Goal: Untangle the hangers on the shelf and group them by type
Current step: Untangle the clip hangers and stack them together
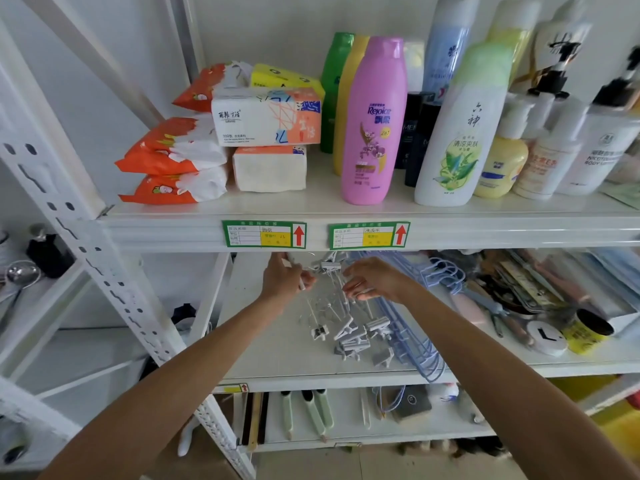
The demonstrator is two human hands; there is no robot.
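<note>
Left hand (284,277) pinching clip hangers (349,336), blue hangers (431,363) alongside

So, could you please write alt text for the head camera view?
Two bare hands work at tangled white clip hangers on a white shelf: the left hand grips one hanger's thin rod, the right hand touches the pile. Blue wire hangers lie alongside.

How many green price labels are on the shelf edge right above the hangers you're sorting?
2. One green paper price label is above the left hand, which grips a white plastic clip hanger; the second green label is beside it, above the right hand.
</note>
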